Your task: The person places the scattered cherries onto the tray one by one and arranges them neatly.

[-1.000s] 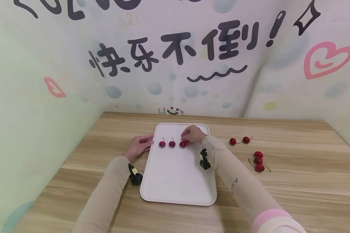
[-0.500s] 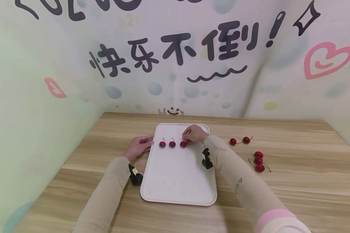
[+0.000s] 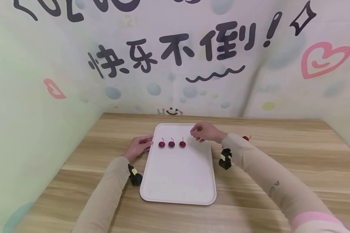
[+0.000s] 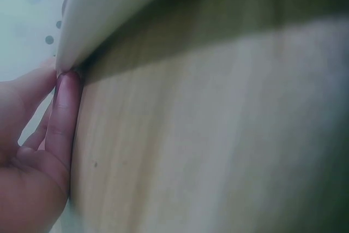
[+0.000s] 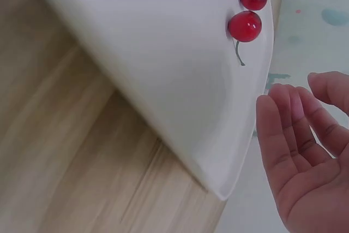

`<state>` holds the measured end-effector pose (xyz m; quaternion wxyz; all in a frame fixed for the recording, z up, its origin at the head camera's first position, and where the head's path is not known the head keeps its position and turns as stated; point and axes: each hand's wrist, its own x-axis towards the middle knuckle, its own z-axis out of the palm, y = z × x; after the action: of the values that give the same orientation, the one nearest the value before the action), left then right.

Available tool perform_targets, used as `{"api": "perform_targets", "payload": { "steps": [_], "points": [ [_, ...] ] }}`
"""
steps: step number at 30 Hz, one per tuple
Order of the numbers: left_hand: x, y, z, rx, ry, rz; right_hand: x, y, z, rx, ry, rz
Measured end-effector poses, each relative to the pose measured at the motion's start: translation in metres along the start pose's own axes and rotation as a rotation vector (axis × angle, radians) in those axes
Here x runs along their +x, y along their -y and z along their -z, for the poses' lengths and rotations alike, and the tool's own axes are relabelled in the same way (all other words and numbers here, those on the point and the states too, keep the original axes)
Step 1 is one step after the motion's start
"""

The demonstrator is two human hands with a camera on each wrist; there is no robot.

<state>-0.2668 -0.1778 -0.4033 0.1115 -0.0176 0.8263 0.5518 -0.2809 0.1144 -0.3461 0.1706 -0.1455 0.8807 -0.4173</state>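
A white rectangular tray (image 3: 178, 174) lies on the wooden table. Three red cherries (image 3: 171, 144) with stems stand in a row on its far half, apart from one another. At the tray's left rim, my left hand (image 3: 137, 148) pinches the edge, its thumb above and fingers below in the left wrist view. My right hand (image 3: 207, 131) hovers over the tray's far right part, fingers loosely bent and nothing between them. The right wrist view shows this hand (image 5: 308, 154) apart from the nearest cherry (image 5: 245, 26), with a gap between thumb and fingertips.
Right of the tray, one more cherry (image 3: 245, 138) peeks out behind the right sleeve (image 3: 259, 165), which covers that part of the table (image 3: 306, 155). A printed white backdrop (image 3: 175, 94) stands along the table's far edge.
My right hand has let go of the third cherry in the row and moved right, away from it. Its arm now hides most of the cherries on the right. My left hand stays put.
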Motion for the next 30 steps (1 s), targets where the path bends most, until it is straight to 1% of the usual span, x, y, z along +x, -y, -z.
{"api": "perform_targets", "payload": {
  "steps": [7, 12, 15, 21, 26, 30],
  "points": [
    [-0.001, 0.0, 0.0, 0.01, -0.004, -0.01, -0.031, -0.015, 0.019, -0.02, -0.012, 0.051],
    [0.0, 0.001, 0.0, 0.005, 0.002, -0.012, -0.05, -0.029, 0.033, -0.026, -0.045, 0.091],
    [0.0, 0.001, 0.0, -0.004, 0.001, -0.011, -0.061, -0.037, 0.043, -0.041, -0.061, 0.064],
    [-0.001, 0.0, 0.0, -0.023, 0.0, -0.013, -0.081, -0.056, 0.061, -0.023, -0.082, 0.019],
    [0.0, 0.0, -0.001, -0.017, -0.009, -0.003, -0.099, -0.071, 0.073, -0.011, -0.078, 0.021],
    [0.0, 0.001, -0.001, 0.002, -0.021, 0.0, -0.111, -0.085, 0.08, -0.042, -0.072, 0.026]
  ]
}}
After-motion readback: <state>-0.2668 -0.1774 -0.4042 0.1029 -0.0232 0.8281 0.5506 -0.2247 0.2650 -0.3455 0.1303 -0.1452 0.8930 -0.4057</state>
